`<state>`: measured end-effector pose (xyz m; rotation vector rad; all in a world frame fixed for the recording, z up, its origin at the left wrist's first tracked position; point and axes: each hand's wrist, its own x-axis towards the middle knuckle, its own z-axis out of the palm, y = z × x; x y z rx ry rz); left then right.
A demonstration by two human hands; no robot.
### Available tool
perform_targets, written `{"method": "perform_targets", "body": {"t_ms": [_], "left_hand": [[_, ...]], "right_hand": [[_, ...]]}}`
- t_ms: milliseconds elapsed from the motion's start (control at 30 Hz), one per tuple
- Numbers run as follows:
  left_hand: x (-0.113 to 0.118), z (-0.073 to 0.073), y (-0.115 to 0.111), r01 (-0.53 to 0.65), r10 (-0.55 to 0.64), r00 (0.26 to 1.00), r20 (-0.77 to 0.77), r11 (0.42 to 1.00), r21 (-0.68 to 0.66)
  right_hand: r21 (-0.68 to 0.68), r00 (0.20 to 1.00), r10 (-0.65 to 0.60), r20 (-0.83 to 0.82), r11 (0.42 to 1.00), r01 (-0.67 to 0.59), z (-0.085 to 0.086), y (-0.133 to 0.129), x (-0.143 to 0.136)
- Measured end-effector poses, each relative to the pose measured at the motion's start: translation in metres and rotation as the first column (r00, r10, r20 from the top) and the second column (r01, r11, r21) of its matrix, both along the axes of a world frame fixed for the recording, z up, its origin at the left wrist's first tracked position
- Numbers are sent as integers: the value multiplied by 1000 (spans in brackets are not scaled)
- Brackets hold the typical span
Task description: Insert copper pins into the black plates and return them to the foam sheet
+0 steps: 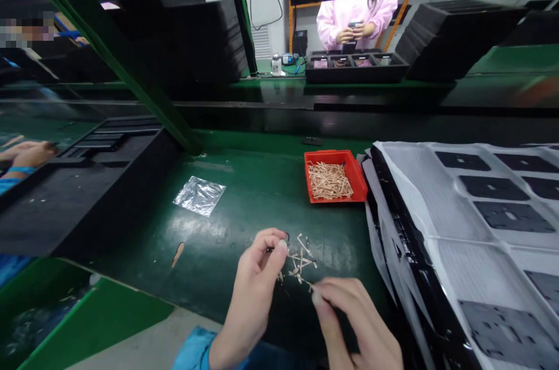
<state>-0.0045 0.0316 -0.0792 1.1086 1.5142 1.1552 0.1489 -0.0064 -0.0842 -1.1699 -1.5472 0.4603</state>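
My left hand (pixel 257 277) is closed, thumb against the curled fingers. Something small and dark shows at its fingertips, too small to make out. My right hand (pixel 358 317) pinches one end of a small tan strip (pixel 307 283) between thumb and forefinger. Between the two hands, a loose pile of small tan strips (pixel 299 260) lies on the green tabletop (pixel 244 183), a few with dark ends. Beyond them stands a red bin (pixel 358 183), its bottom covered by many similar tan strips (pixel 328 180).
On the right, stacked trays lined with white sheet (pixel 419 195) hold several flat dark plates (pixel 513 215). A clear plastic bag (pixel 200 195) lies left of the bin. A black tray (pixel 131 183) and a slanting green post (pixel 109 49) bound the left. Across the bench, a person in pink (pixel 379 3) handles a device.
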Motion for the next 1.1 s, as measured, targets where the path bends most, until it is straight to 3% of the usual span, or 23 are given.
{"method": "perform_targets", "body": {"t_ms": [33, 67, 133, 233, 400, 500, 567, 633, 733, 800, 900, 1033, 1100], "left_hand": [[3, 7, -3, -9, 30, 970, 240, 996, -90], [6, 12, -6, 6, 73, 891, 449, 985, -172], [11, 20, -11, 71, 126, 732, 669, 963, -260], [16, 25, -14, 111, 136, 646, 751, 957, -268], [17, 25, -14, 117, 147, 601, 786, 956, -269], [19, 20, -14, 103, 134, 648, 749, 960, -262], [19, 15, -14, 9, 118, 731, 672, 983, -182], [17, 10, -14, -77, 79, 851, 519, 997, -24], [9, 6, -15, 16, -55, 977, 205, 982, 189], [2, 7, -14, 97, -118, 990, 73, 965, 245], [-4, 5, -13, 93, -108, 993, 46, 965, 247], [-7, -3, -12, 5, -29, 993, 118, 980, 200], [-12, -4, -8, -95, 50, 981, 190, 968, 233]], "right_hand": [[13, 999, 18, 38, 1000, -19, -2, 4, -1], [35, 996, 31, 86, 999, -34, -4, 7, -3], [82, 983, 43, 179, 995, -58, -8, 12, -6], [122, 971, 7, 240, 992, -37, -11, 14, -9], [98, 968, -6, 252, 995, -19, -12, 11, -13], [79, 974, -12, 228, 997, -7, -11, 10, -13], [100, 975, -19, 223, 995, -3, -12, 10, -13], [141, 973, -21, 231, 990, -12, -11, 10, -13], [115, 981, -67, 180, 992, 46, -9, 9, -15], [81, 986, -93, 139, 993, 82, -8, 10, -18], [64, 988, -89, 129, 995, 81, -7, 12, -24], [43, 994, -43, 99, 998, 39, -12, 14, -36], [31, 997, -24, 79, 999, 21, -13, 12, -42]]}}
